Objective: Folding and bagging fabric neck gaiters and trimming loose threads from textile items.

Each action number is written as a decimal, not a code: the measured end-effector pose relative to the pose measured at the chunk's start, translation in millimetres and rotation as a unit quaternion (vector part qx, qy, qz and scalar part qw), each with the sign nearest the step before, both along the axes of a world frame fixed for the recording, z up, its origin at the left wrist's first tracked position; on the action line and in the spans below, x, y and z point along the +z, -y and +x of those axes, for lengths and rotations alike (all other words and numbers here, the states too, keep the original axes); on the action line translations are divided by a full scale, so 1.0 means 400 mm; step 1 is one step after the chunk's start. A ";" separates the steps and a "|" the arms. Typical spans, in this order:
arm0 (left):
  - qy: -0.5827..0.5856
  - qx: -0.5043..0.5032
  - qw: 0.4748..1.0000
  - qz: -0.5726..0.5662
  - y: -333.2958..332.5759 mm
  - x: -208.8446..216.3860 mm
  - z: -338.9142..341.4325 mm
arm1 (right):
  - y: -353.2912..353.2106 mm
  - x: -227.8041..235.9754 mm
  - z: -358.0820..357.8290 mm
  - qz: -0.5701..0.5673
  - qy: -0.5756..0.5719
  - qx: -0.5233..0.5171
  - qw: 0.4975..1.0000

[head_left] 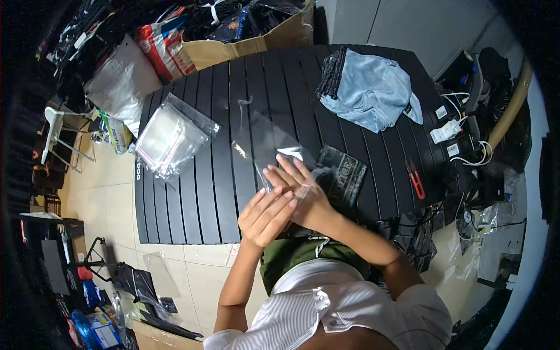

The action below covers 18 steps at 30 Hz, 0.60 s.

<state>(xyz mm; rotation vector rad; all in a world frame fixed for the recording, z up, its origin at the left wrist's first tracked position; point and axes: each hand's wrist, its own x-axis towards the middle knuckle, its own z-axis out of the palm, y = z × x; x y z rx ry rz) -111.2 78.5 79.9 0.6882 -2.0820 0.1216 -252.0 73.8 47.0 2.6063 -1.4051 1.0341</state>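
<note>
A clear plastic bag (273,143) stretches from my hands over the middle of the black slatted table. My right hand (309,201) has its fingers extended against the bag's near end. Over its fingertips lies my left hand (265,219), fingers straight and close together, with the bag's near edge pressed between the two hands. Part of that edge is hidden by the fingers. Just right of my right hand, a flat dark packet (344,175) with pale printing rests on the table.
A stack of clear bags (172,137) lies on the table's left side. Folded light-blue denim (373,87) sits at the far right. Red-handled thread snips (415,179) lie near the right edge, by white chargers and cables (446,132). A cardboard box (251,49) stands beyond the table.
</note>
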 end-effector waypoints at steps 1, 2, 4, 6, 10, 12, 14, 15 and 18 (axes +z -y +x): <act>0.002 0.000 1.000 0.001 0.001 -0.017 0.004 | 0.000 -0.017 0.006 0.001 0.002 0.000 1.000; 0.006 -0.005 1.000 0.000 0.002 -0.035 0.009 | -0.001 -0.030 0.011 0.071 0.058 0.023 0.995; 0.015 -0.017 1.000 0.011 0.003 -0.052 0.012 | -0.003 -0.044 0.019 0.121 0.079 0.031 0.989; 0.012 -0.023 1.000 0.015 -0.001 -0.065 0.013 | 0.007 -0.070 0.023 0.035 0.011 0.027 0.999; -0.001 -0.036 0.999 0.014 -0.006 -0.065 0.013 | 0.008 -0.078 0.027 0.003 0.001 0.030 1.000; -0.004 -0.039 0.999 0.017 -0.011 -0.062 0.012 | 0.014 -0.071 0.022 0.039 0.010 0.052 0.998; -0.008 -0.043 0.999 0.019 -0.016 -0.061 0.011 | 0.020 -0.059 0.022 0.034 -0.014 0.056 0.998; -0.005 -0.045 0.999 0.015 -0.018 -0.062 0.011 | 0.020 -0.058 0.023 0.034 -0.014 0.057 0.998; 0.003 -0.048 0.999 0.014 -0.027 -0.065 0.016 | 0.020 -0.051 0.027 -0.009 -0.027 0.035 0.999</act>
